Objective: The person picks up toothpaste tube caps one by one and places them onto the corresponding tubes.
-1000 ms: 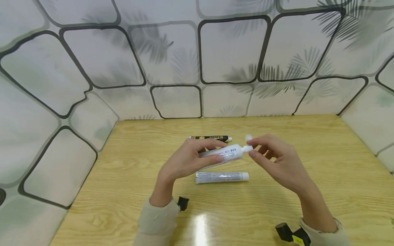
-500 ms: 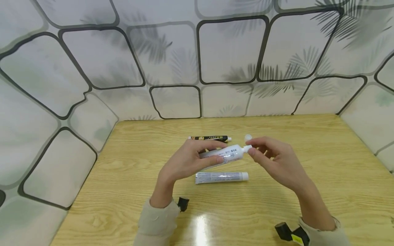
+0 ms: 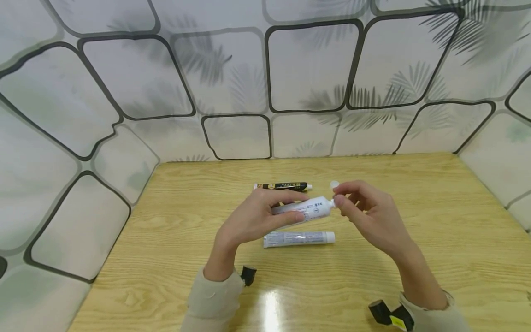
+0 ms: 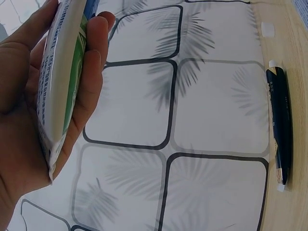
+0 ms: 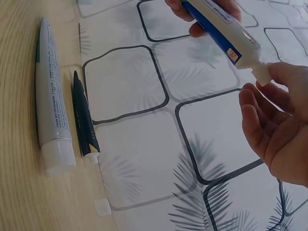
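My left hand (image 3: 254, 216) grips a white toothpaste tube (image 3: 318, 207) from its left side, thumb in front and fingers behind. The left wrist view shows green and blue on that tube and its flat tail end in the palm. It is held in the air above the table, neck pointing right. Thumb and index finger of my right hand (image 3: 375, 216) pinch the small white tip (image 5: 261, 74) at the tube's neck, its end partly covered in the head view. The other right fingers curl loosely below it.
A second toothpaste tube (image 3: 298, 239), white with a white cap, lies nearer me on the wooden table (image 3: 166, 258). Behind the hands lie a thin black tube (image 3: 286, 186) and a loose white cap (image 3: 334, 185). A patterned wall covering (image 3: 236, 92) rises at the table's back.
My right fingertips have come further over the tip, so less of it shows. The held tube has shifted very slightly right. The things on the table stay where they were.
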### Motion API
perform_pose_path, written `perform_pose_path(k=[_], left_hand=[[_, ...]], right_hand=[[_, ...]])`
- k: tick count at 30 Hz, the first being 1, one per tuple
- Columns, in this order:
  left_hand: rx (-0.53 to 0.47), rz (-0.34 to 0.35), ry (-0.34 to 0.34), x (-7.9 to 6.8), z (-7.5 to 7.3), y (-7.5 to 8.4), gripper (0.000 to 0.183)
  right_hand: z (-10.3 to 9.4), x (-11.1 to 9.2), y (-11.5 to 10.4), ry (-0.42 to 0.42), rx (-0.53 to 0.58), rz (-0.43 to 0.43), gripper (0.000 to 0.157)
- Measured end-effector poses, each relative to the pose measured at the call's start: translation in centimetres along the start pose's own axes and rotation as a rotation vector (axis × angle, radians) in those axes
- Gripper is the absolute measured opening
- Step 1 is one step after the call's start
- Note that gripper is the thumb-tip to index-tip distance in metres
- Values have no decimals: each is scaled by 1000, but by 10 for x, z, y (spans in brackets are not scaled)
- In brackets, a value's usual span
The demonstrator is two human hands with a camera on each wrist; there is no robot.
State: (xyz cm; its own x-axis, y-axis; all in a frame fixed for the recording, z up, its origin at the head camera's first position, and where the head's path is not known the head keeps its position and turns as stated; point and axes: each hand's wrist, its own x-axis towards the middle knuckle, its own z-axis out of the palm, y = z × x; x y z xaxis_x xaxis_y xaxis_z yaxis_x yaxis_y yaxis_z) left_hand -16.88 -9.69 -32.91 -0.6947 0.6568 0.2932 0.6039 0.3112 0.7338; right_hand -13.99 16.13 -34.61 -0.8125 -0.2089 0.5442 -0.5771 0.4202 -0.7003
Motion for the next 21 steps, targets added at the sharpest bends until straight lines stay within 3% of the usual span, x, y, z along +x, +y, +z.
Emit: perform_pose_path(k=[14, 21], left_hand=[[35, 14, 10, 2, 4, 1, 32], [53, 3, -3, 4, 6, 1, 32]], right_hand=[[5, 0, -1, 58, -44, 47, 6], [7, 0, 2, 70, -88, 88, 15]])
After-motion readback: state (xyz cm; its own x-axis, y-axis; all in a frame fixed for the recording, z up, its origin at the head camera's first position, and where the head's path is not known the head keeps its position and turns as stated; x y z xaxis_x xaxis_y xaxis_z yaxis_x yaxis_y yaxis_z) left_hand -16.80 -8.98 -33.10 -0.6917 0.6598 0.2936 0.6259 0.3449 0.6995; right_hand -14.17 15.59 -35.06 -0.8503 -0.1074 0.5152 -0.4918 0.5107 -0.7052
